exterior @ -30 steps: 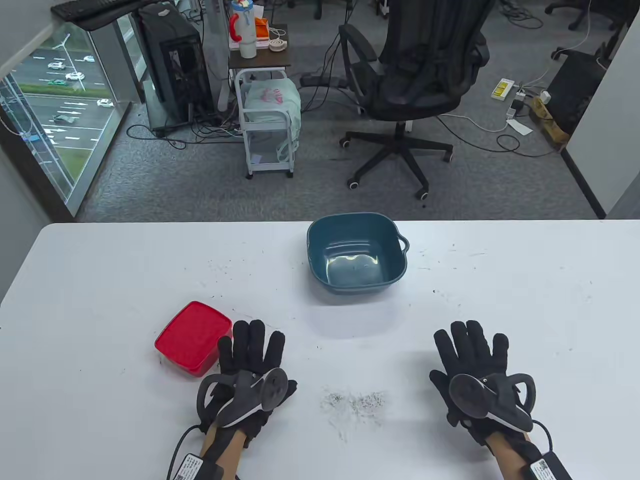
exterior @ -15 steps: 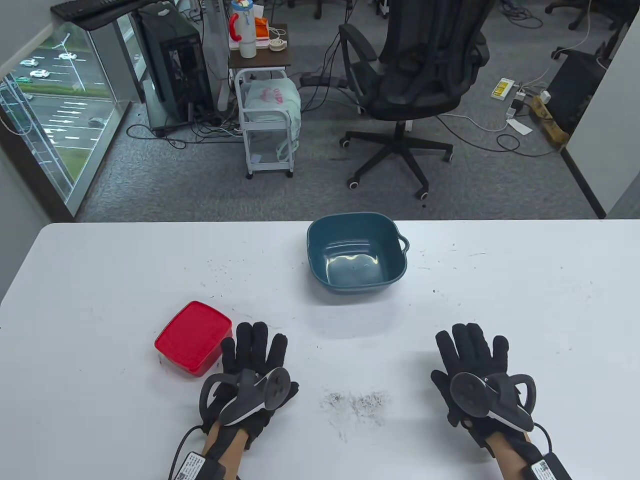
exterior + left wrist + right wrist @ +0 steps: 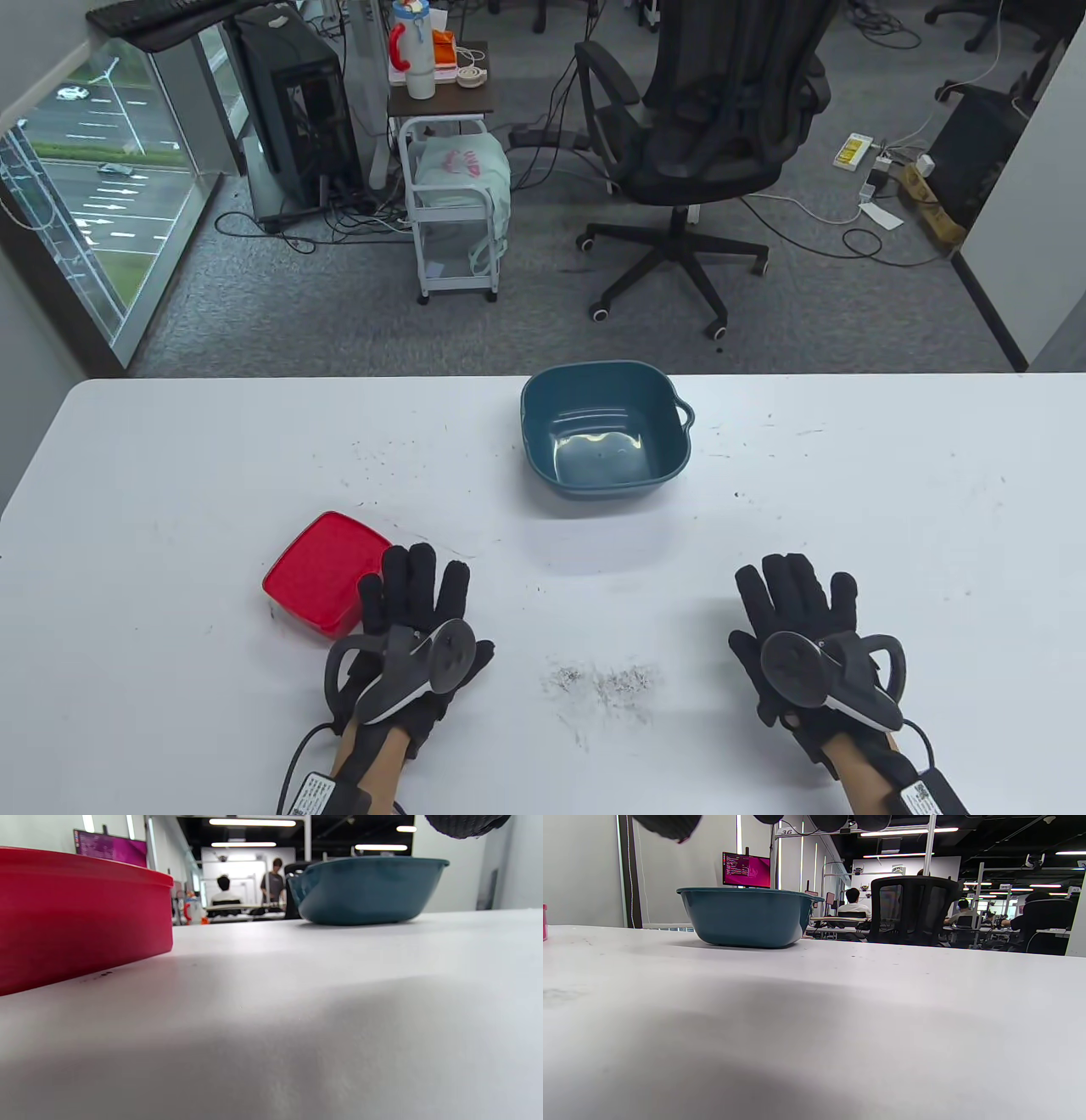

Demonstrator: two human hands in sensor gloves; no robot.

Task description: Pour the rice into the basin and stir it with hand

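A red lidded box [image 3: 318,570] lies on the white table at the near left; the left wrist view shows its side [image 3: 80,912] close by. A teal basin [image 3: 604,429] with water in it stands at the table's far middle, also seen as the basin [image 3: 367,889] and the basin [image 3: 746,916] from the wrists. My left hand [image 3: 413,590] lies flat with straight fingers, its fingertips overlapping the box's right edge. My right hand [image 3: 797,598] lies flat at the near right, holding nothing. The rice is hidden.
A smear of dark specks [image 3: 607,682] marks the table [image 3: 170,475] between my hands. Beyond the far edge stand an office chair [image 3: 713,144], a white cart [image 3: 454,212] and a computer tower [image 3: 293,110].
My left hand has slid a little to the left and now overlaps the red box's right side. The right hand has barely shifted.
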